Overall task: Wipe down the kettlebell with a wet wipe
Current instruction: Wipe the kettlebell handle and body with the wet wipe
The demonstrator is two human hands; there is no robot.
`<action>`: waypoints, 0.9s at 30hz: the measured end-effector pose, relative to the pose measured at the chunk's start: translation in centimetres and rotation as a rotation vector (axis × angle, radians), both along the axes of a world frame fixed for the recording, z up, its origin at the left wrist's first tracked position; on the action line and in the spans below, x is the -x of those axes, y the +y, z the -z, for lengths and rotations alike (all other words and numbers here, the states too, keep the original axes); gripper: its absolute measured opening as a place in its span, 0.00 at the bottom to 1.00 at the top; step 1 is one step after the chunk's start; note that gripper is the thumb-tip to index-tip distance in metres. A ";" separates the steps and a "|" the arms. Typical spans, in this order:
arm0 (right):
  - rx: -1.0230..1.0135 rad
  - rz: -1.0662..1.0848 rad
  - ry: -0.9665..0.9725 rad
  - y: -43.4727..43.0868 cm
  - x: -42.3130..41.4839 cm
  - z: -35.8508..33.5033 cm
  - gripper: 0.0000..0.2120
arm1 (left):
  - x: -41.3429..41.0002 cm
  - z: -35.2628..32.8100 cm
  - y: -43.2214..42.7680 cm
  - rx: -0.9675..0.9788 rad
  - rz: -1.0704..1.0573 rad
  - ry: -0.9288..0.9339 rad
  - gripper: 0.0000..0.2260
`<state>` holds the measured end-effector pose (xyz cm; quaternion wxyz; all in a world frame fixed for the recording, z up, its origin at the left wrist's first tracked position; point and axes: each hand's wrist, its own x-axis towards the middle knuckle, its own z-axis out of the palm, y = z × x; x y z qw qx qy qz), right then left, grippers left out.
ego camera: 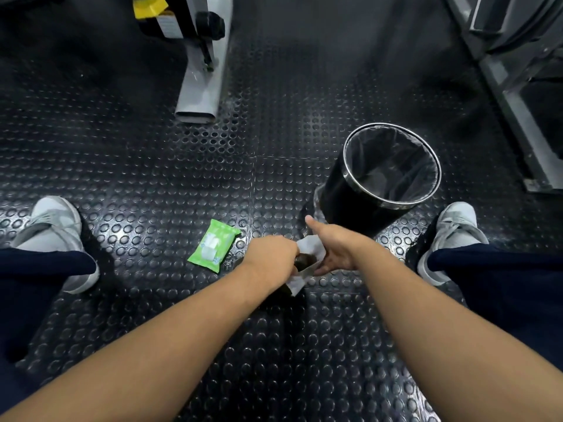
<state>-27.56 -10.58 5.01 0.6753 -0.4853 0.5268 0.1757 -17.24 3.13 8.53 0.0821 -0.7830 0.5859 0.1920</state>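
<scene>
Studded black rubber gym floor (170, 178), lined bin (350, 205) nearby. The left hand (271, 257) grips the dark, mostly hidden kettlebell (304, 259) — the right hand (338, 251), thumb splayed, presses a wet wipe (313, 246) to it.

Your left hand (271, 258) curled over kettlebell (304, 261), which is mostly hidden. Your right hand (338, 251) presses wet wipe (313, 249) against it, thumb out straight. Green wipe pack (213, 249) on studded floor (152, 178), just left of hands. Lined black bin (350, 205) upright, near, beyond right hand.
</scene>
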 end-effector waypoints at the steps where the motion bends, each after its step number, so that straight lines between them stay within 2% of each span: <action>1: 0.023 -0.036 0.019 0.2 -0.2 0.1 0.36 | 0.0 0.0 0.0 0.001 -0.003 0.005 0.09; 3: 0.071 -0.034 0.017 1.4 -0.1 2.0 0.41 | 0.0 0.0 -0.1 -0.007 -0.009 0.020 0.10; 5: 0.098 0.073 -0.008 3.0 0.8 4.0 0.42 | -0.1 0.0 -0.2 -0.013 -0.007 0.018 0.11; 7: 0.052 0.249 -0.043 3.9 1.7 4.8 0.37 | -0.1 0.0 -0.2 -0.015 -0.003 0.010 0.12; 9: -0.008 0.317 -0.055 3.5 2.1 4.4 0.34 | -0.1 0.0 -0.3 -0.026 -0.002 0.016 0.12; 12: -0.086 0.212 -0.039 1.6 0.8 1.7 0.36 | -0.3 -0.2 -0.6 -0.049 0.000 0.029 0.13; 16: 0.051 -0.092 0.108 0.5 -1.5 -1.8 0.38 | 0.1 -0.6 -0.8 -0.075 -0.024 0.014 0.10; 20: 0.149 -0.230 0.101 1.5 -1.9 1.0 0.45 | 0.3 -1.0 -0.6 -0.067 -0.051 0.031 0.10; 22: 0.125 -0.116 0.042 2.3 -0.9 3.1 0.48 | 0.2 -1.0 -0.5 -0.078 -0.047 0.057 0.13; 25: -0.025 0.198 -0.042 3.9 1.3 3.8 0.38 | -0.1 -0.8 -0.7 -0.084 -0.031 0.069 0.13; 27: -0.083 0.290 -0.095 4.1 2.0 4.2 0.40 | -0.1 -0.7 -0.6 -0.072 -0.021 0.064 0.13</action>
